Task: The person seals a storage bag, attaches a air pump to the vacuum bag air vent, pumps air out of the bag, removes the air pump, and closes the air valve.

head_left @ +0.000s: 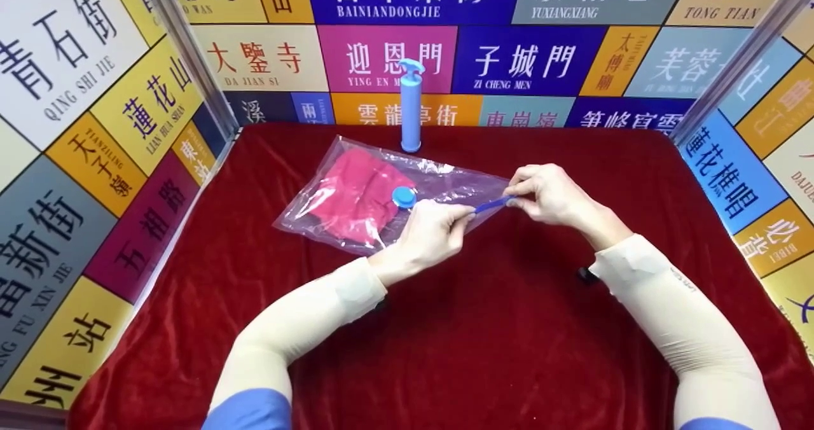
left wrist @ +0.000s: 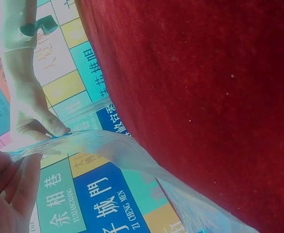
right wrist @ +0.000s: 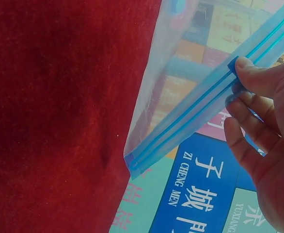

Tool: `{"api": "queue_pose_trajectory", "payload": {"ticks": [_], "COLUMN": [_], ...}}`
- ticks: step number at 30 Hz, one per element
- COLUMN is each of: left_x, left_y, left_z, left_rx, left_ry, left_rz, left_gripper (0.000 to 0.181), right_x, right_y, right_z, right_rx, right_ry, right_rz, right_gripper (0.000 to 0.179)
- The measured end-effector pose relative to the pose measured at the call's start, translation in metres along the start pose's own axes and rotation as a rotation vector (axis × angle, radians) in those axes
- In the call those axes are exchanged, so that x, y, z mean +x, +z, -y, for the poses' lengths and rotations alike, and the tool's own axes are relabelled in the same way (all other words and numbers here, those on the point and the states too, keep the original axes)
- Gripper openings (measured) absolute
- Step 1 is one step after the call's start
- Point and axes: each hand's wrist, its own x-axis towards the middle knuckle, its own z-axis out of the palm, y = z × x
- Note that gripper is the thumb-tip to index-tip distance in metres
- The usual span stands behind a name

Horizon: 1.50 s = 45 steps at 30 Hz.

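Note:
A clear plastic zip storage bag (head_left: 448, 179) lies on the table with folded pinkish-red cloth (head_left: 356, 194) inside and a round blue valve cap (head_left: 404, 196) on top. Its open-looking edge, on the right, is lifted toward both hands. My left hand (head_left: 432, 231) pinches the blue-lined edge of the bag close to the valve side. Farther right, my right hand (head_left: 552, 191) pinches the same edge. In the right wrist view, the thumb and a finger grip a small dark blue slider (right wrist: 233, 67) on the double zip strip (right wrist: 190, 109), whose lower corner hangs free.
A light blue hand pump (head_left: 411, 109) stands upright behind the bag. Dark red velvet cloth (head_left: 496, 341) covers the table. Panels printed with colourful place-name signs (head_left: 388, 58) enclose the back and sides, with metal posts (head_left: 191, 55) at the corners.

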Motion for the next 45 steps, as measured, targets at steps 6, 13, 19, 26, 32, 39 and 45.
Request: {"api": "queue_pose_trajectory", "payload": {"ticks": [6, 13, 19, 26, 32, 39, 45], "left_x": [0.0, 0.0, -0.001, -0.001, -0.005, -0.004, -0.003], "left_y": [0.0, -0.001, 0.0, -0.003, -0.001, 0.0, 0.0], "left_z": [0.0, -0.001, 0.0, -0.002, -0.002, -0.003, -0.003], "left_rx": [-0.006, 0.006, 0.023, 0.053, 0.03, 0.014, 0.015], "left_ry": [0.004, 0.005, 0.0, 0.007, -0.002, 0.024, 0.04], "left_rz": [-0.006, -0.007, 0.001, 0.0, 0.004, -0.016, -0.026], "left_gripper": [0.015, 0.015, 0.014, 0.014, 0.014, 0.013, 0.011], "right_x": [0.002, 0.004, 0.002, 0.001, 0.0, 0.0, -0.002], "right_y": [-0.001, -0.001, -0.001, -0.001, 0.003, 0.0, -0.002], "right_z": [0.0, 0.0, -0.004, -0.007, -0.007, -0.009, -0.013], "right_rx": [0.0, -0.013, -0.039, -0.051, -0.068, -0.085, -0.11], "right_ry": [-0.008, -0.025, -0.034, -0.014, -0.017, -0.012, 0.007], "right_rz": [0.0, -0.003, -0.001, 0.0, 0.005, 0.005, 0.009], "right_gripper": [0.018, 0.018, 0.018, 0.019, 0.018, 0.018, 0.017]}}
